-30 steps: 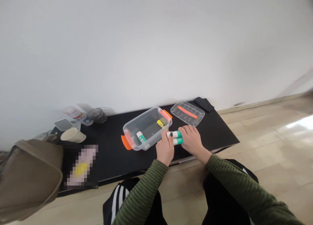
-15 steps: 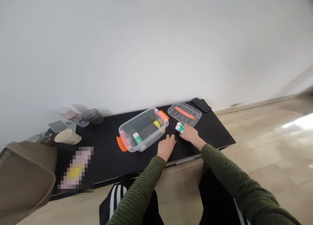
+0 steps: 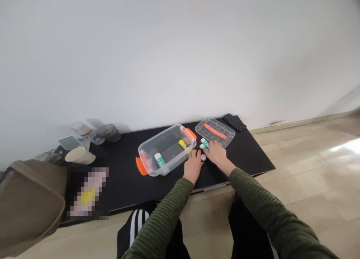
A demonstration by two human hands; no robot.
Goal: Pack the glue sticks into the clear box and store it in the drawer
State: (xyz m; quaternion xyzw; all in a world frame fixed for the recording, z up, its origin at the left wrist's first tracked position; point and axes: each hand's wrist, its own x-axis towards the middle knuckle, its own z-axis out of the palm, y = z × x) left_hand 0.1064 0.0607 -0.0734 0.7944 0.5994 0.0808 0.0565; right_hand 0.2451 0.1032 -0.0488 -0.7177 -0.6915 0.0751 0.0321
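My right hand (image 3: 217, 154) has its fingers closed over two green-and-white glue sticks (image 3: 205, 143), their white ends pointing left. My left hand (image 3: 192, 167) is at the front right corner of a clear plastic box (image 3: 176, 164), its fingers curled at a small whitish round-topped thing (image 3: 203, 158); most of that thing is hidden. Inside the open box, another green-and-white glue stick (image 3: 159, 160) leans at the left end. A smaller yellow stick (image 3: 182, 143) lies at the right end.
The box's clear lid (image 3: 229, 133) with an orange handle lies behind my right hand. Beyond it is a dark keypad-like object (image 3: 234, 122). On the left of the black table (image 3: 120, 184) are a paper cup (image 3: 80, 155), a glass (image 3: 109, 133), a white bottle (image 3: 84, 130) and a brown bag (image 3: 33, 202).
My right hand has shifted slightly left and lower with the two glue sticks. My left fingers have curled in, and the small whitish thing now shows beside them. The view shifted slightly.
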